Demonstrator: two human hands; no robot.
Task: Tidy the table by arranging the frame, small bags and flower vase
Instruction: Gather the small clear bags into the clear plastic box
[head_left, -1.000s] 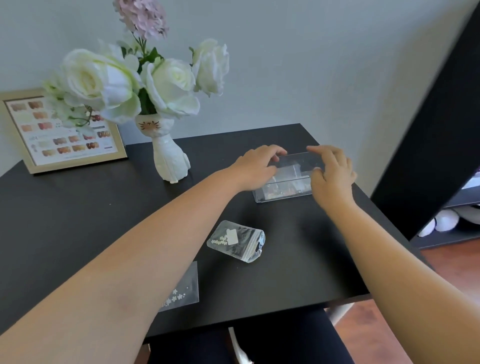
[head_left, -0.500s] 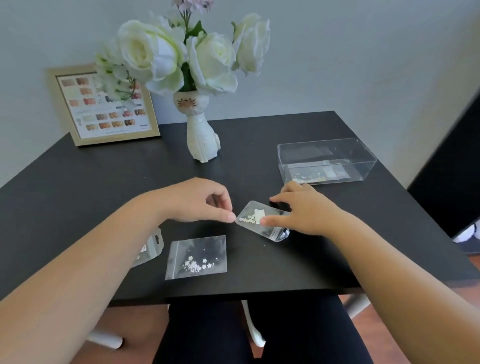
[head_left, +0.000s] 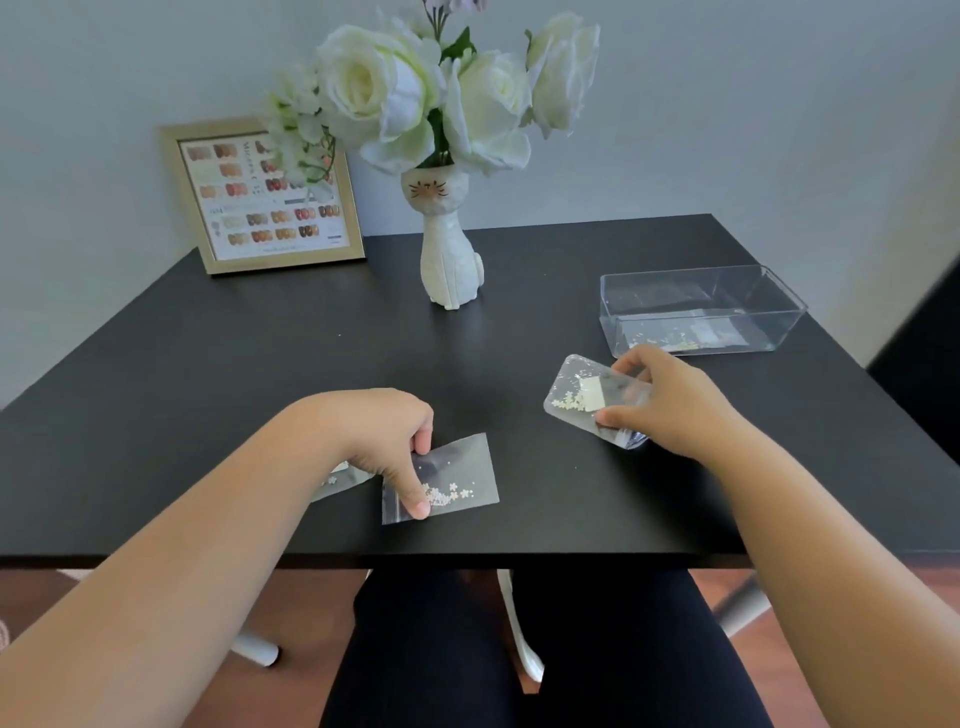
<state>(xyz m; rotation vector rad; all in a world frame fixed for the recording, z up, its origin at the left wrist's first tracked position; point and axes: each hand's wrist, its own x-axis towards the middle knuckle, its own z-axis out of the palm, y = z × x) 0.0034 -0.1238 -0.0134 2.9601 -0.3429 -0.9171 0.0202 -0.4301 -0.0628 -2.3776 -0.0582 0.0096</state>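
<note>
- At the far left, the frame (head_left: 262, 195) stands upright against the wall at the back edge of the tabletop (head_left: 208, 364), out of your working area; it looks already placed.
- Just right of it, the flower vase (head_left: 449, 244) stands upright, well apart from both hands, so reaching past it is not needed.
- Near left, your left hand (head_left: 387, 441) presses on a flat bag (head_left: 441, 480) lying on the tabletop, thumb on its near edge and a fingertip at its far edge; the grip is closing as a pinch, probably to peel the thin plastic off the surface. Another bag (head_left: 337, 475) peeks out from under your wrist, mostly hidden.
- Right of centre, your right hand (head_left: 670, 402) has its grip closed on a rounded bag (head_left: 587, 397), thumb below and fingers above, lifted at a tilt.
- At the far right, the clear box (head_left: 701, 312) sits open-topped with something pale already inside; carrying the held bag there seems the likely next move, and its nearness keeps that short.
</note>
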